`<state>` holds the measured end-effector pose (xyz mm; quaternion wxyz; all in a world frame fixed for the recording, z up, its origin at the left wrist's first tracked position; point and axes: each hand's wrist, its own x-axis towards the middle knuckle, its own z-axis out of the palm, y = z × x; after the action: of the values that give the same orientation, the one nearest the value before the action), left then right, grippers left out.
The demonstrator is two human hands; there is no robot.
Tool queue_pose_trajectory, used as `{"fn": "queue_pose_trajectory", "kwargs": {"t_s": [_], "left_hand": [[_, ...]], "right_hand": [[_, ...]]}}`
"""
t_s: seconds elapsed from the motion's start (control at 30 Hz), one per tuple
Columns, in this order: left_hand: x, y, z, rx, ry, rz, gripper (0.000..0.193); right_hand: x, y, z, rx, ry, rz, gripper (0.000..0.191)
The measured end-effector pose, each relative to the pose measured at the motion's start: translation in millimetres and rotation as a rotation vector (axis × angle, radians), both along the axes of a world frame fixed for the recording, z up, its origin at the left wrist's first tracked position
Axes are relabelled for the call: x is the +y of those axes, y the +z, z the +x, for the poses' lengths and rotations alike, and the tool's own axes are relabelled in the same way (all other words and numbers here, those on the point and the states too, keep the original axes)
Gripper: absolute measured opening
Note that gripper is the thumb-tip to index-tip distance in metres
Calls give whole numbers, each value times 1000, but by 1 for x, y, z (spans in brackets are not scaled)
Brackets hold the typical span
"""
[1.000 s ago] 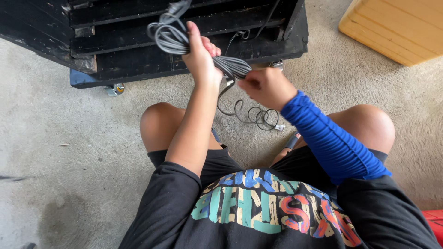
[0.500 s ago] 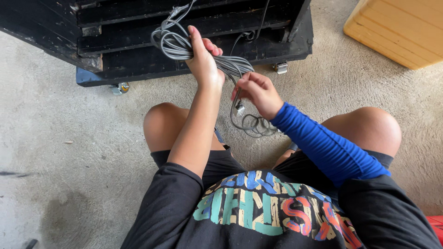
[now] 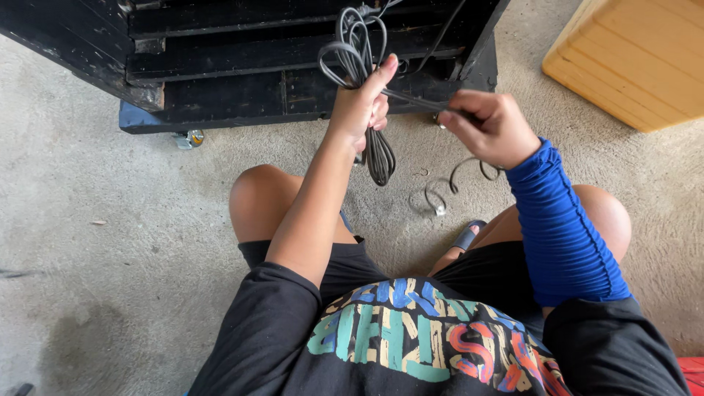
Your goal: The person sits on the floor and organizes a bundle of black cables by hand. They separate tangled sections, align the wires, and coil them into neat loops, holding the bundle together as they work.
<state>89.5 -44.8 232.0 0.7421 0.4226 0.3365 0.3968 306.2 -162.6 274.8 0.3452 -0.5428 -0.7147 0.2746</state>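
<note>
My left hand is raised and closed around a bundle of grey cable loops; the loops stick out above my fist and hang below it. My right hand, in a blue sleeve, pinches a strand of the same cable and holds it taut to the right of the bundle. The cable's free end curls on the concrete floor between my knees, with a small plug at its tip.
A black wooden cabinet on small castors stands right in front of me. A yellow wooden box sits at the upper right. I am seated on the concrete floor, knees apart, with a sandal under my right leg.
My right hand has moved up and to the right, pulling a strand away from the bundle. Less loose cable lies on the floor than before.
</note>
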Motion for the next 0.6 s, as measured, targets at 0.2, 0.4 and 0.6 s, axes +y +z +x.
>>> {"fn": "queue_pose_trajectory", "kwargs": {"t_s": [0.2, 0.4, 0.6], "left_hand": [[-5, 1, 0, 127, -127, 62, 54], [-9, 7, -1, 61, -292, 4, 58], [-10, 3, -2, 8, -230, 40, 44]], "right_hand": [[6, -15, -8, 325, 133, -413, 30], [16, -24, -3, 164, 125, -228, 27], [17, -27, 15, 336, 115, -254, 25]]}}
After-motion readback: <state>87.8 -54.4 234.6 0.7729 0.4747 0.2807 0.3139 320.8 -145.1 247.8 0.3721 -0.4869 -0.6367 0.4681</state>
